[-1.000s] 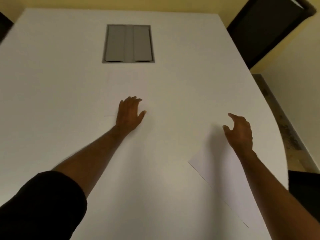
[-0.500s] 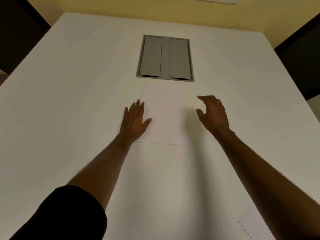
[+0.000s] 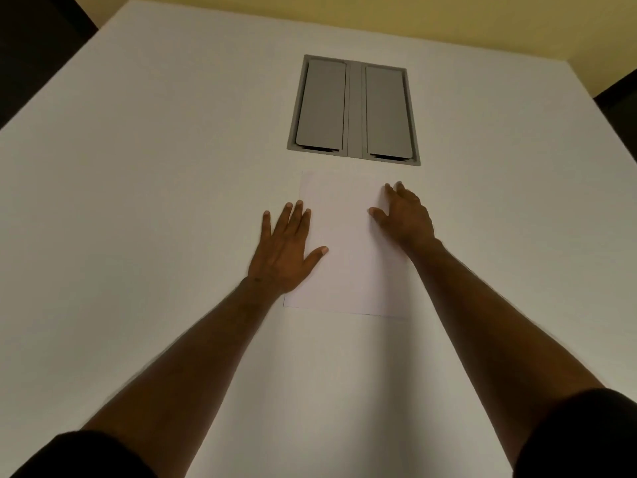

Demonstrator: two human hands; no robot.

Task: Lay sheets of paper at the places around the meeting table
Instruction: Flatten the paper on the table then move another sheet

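Observation:
A white sheet of paper (image 3: 348,257) lies flat on the white meeting table (image 3: 138,208), just in front of the grey cable hatch. My left hand (image 3: 284,248) rests palm down with spread fingers on the sheet's left edge. On the right edge of the same sheet sits my right hand (image 3: 405,215), fingers slightly curled and touching the paper. Neither hand grips anything. Whether this is a single sheet or a thin stack cannot be told.
A grey two-flap cable hatch (image 3: 353,110) is set into the table beyond the paper. A yellow wall (image 3: 448,22) runs behind the table. Dark chair shapes (image 3: 31,46) stand at the far left and at the far right (image 3: 617,108).
My right hand has come left from the sheet at the right table edge and landed on the middle sheet. My left hand stayed on that sheet. The view has turned left.

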